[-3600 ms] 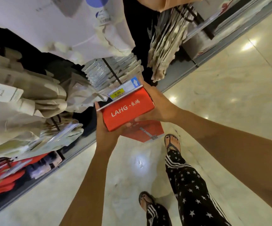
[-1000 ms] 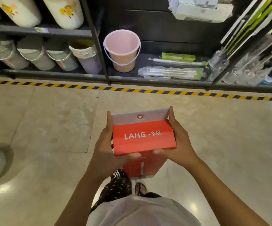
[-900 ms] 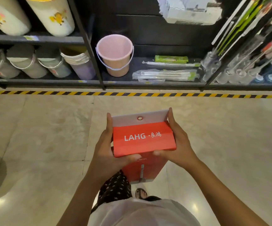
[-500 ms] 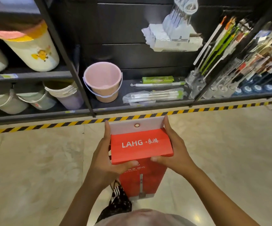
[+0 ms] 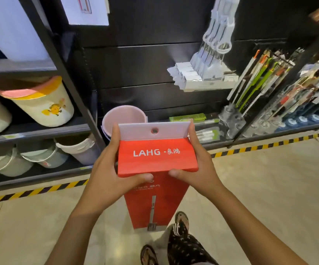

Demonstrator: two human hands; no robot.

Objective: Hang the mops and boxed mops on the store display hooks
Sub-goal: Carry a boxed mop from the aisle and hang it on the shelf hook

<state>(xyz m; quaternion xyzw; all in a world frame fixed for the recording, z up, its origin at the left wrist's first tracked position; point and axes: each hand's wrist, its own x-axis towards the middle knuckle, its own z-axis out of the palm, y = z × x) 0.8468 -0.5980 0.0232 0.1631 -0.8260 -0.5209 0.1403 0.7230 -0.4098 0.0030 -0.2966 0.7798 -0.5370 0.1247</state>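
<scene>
I hold a tall red boxed mop marked LAHG upright in front of me, its white top flap with a metal eyelet facing the shelving. My left hand grips its left side and my right hand grips its right side, thumbs on the front edge. Several white flat mops hang on the dark display wall up and to the right of the box. No bare hook is visible to me.
A pink bucket stands on the low shelf right behind the box. Shelves with bins and buckets fill the left. Long-handled brushes and mops lean at the right. A yellow-black floor stripe marks the shelf foot.
My view has swung from a different rack to this dark display wall, then tilted upward and come closer. The box stays held in both hands.
</scene>
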